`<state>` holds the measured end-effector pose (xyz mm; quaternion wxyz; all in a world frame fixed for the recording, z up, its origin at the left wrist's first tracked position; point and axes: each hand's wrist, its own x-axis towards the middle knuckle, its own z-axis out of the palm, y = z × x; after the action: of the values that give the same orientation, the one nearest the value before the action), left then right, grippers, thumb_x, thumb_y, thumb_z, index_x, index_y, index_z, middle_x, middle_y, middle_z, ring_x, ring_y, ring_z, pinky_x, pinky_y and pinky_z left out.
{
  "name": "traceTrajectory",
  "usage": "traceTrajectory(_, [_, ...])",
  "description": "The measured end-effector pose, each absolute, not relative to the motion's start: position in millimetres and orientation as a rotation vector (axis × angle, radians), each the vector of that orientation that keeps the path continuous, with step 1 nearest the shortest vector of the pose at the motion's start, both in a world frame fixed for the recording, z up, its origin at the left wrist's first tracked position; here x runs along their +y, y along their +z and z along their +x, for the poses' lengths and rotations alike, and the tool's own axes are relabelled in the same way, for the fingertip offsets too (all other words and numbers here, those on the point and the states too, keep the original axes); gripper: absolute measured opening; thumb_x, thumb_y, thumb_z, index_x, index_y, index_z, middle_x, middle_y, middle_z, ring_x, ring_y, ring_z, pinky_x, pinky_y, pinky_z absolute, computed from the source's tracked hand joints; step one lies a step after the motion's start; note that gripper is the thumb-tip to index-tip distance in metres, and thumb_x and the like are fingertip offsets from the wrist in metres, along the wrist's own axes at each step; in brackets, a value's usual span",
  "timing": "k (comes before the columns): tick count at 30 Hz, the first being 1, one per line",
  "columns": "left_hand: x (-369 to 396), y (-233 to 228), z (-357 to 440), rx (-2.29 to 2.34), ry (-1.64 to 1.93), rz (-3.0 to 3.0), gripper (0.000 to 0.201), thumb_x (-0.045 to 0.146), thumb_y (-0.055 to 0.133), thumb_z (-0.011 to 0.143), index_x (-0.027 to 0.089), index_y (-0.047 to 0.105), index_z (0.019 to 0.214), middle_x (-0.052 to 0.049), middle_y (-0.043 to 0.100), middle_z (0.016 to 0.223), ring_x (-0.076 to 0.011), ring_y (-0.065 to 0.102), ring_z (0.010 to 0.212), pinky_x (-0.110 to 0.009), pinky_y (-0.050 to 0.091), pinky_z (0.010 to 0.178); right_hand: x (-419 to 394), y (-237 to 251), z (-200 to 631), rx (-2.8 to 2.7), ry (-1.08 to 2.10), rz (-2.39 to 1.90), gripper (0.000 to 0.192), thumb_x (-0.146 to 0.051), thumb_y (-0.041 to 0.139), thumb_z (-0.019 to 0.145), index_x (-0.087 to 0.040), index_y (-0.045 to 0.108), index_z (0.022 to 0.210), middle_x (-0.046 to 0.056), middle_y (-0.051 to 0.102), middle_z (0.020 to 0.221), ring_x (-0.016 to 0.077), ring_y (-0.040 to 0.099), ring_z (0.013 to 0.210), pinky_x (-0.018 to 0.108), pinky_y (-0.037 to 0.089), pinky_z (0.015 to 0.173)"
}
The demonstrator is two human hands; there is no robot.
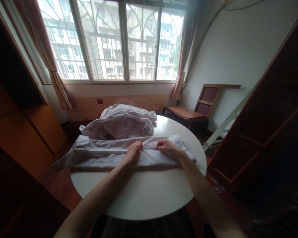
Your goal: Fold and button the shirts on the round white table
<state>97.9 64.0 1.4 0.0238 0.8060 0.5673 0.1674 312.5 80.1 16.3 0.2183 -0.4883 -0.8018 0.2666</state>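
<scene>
A white garment (104, 158) lies folded into a long strip across the round white table (149, 191), its left end hanging over the edge. Near the strip's middle, the fingers of my left hand (134, 152) are closed on the cloth along a lengthwise fold. A short way to the right, my right hand (170, 146) pinches the same fold between thumb and fingers. Small creases run through the cloth between both hands. Behind the strip sits a crumpled heap of white cloth (124, 120), close against it.
A wooden chair (188, 112) stands by the wall at the back right, near a pale slanted metal frame (223, 129). Dark red wooden furniture (257, 132) leans in on the right. Orange cabinets (15, 138) are on the left. A flat printed carton (89, 105) rests below the window.
</scene>
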Motion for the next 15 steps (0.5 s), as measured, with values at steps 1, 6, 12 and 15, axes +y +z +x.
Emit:
traceTrajectory(1, [61.9,-0.4,99.1,1.782,0.539,2.510,0.017,0.023,0.040,0.086,0.017,0.055,0.090,-0.006,0.060,0.096,-0.0162,0.056,0.087,-0.026,0.039,0.074,79.3,17.1,313.6,-2.215,0.748,-1.352,0.021,-0.033,0.057,0.068,-0.014,0.064,0.070,0.001,0.060,0.066,0.0120,0.050,0.061,0.022,0.037,0.057])
traceTrajectory(6, [56.1,-1.7,103.2,1.838,0.547,2.588,0.017,0.021,0.038,0.086,0.016,0.055,0.087,-0.007,0.060,0.093,-0.0189,0.054,0.087,-0.030,0.038,0.077,78.6,21.8,323.5,-2.209,0.758,-1.379,0.027,-0.039,0.061,0.065,-0.013,0.062,0.070,0.001,0.057,0.065,0.0118,0.048,0.060,0.022,0.035,0.055])
traceTrajectory(12, [56.9,0.9,101.7,1.877,0.575,2.541,0.011,0.022,0.046,0.080,0.016,0.056,0.080,-0.007,0.061,0.086,-0.0199,0.055,0.083,-0.032,0.038,0.076,76.2,25.3,336.8,-2.260,0.900,-1.339,0.017,-0.028,0.059,0.066,-0.013,0.065,0.074,0.004,0.061,0.070,0.0142,0.050,0.066,0.024,0.038,0.060])
traceTrajectory(15, [56.8,-1.2,99.3,1.848,0.660,2.532,0.012,0.027,0.051,0.076,0.016,0.056,0.077,-0.006,0.060,0.082,-0.0203,0.055,0.081,-0.032,0.039,0.075,73.0,25.5,331.6,-2.266,0.865,-1.305,0.018,-0.027,0.057,0.068,-0.013,0.066,0.073,0.004,0.062,0.069,0.0148,0.051,0.066,0.024,0.038,0.062])
